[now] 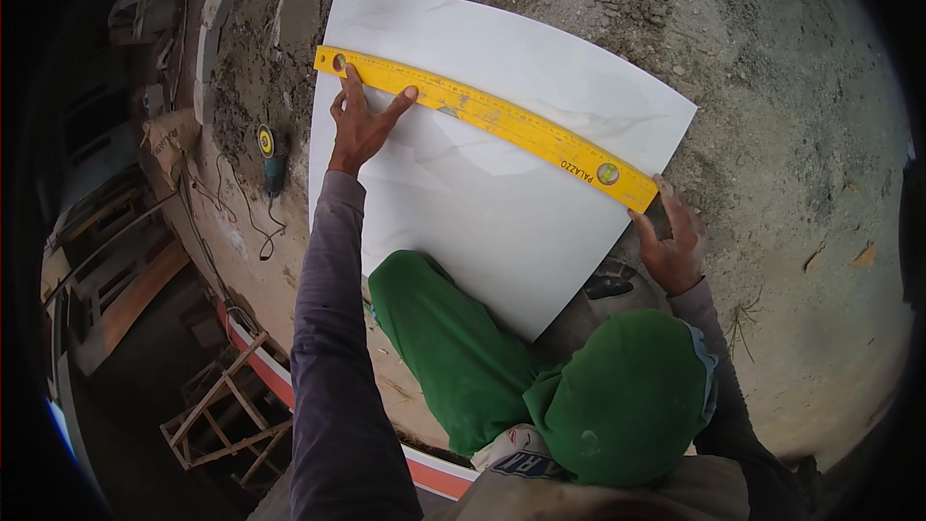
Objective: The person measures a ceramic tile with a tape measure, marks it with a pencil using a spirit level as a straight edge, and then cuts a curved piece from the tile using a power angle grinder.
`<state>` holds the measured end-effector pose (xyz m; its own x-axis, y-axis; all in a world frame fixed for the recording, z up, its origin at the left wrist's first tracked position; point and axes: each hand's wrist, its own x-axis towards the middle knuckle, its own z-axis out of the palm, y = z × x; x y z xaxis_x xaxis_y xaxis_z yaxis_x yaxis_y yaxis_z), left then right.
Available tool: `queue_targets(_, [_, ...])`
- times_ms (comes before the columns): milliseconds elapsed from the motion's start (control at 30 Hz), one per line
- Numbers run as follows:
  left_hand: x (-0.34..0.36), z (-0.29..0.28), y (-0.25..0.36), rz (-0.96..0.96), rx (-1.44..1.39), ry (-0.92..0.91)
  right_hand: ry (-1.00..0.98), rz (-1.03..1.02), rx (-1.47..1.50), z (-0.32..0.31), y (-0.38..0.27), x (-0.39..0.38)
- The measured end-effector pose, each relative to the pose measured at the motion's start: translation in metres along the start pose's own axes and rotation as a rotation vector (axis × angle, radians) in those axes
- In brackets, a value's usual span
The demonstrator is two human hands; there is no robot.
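A large white tile (453, 174) with faint grey veining lies flat on the ground in front of me. Across it, slanting from upper left to lower right, rests a yellow spirit level (511, 121) with printed scale marks and round vials. My left hand (363, 125) presses on the level near its left end, index finger and thumb spread apart. At the other end my right hand (673, 243) has its thumb and fingers around the level's tip, beside the tile's right edge. Some of the right fingers are hidden.
An angle grinder (269, 159) with a yellow disc and black cord lies left of the tile. My green-clad knees (439, 338) are close to the tile's near edge. A wooden frame (227, 410) stands lower left. Rough sandy ground (801, 183) surrounds the tile.
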<state>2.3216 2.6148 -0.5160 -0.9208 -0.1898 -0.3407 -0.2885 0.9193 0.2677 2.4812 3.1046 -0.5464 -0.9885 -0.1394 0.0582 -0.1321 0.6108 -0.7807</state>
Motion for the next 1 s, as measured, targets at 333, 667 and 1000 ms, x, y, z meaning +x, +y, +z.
queue_targets(333, [0.011, 0.006, 0.009, 0.042, -0.005, -0.015, 0.029, 0.015, 0.001, -0.004, 0.006, 0.002])
queue_targets(667, [0.015, 0.012, -0.020, 0.046, -0.045, -0.005, -0.017, 0.083, 0.060, -0.002, 0.009, -0.006])
queue_targets(1000, [0.012, 0.011, -0.014, 0.058, -0.053, 0.068, -0.050, 0.120, 0.029, -0.001, 0.008, -0.006])
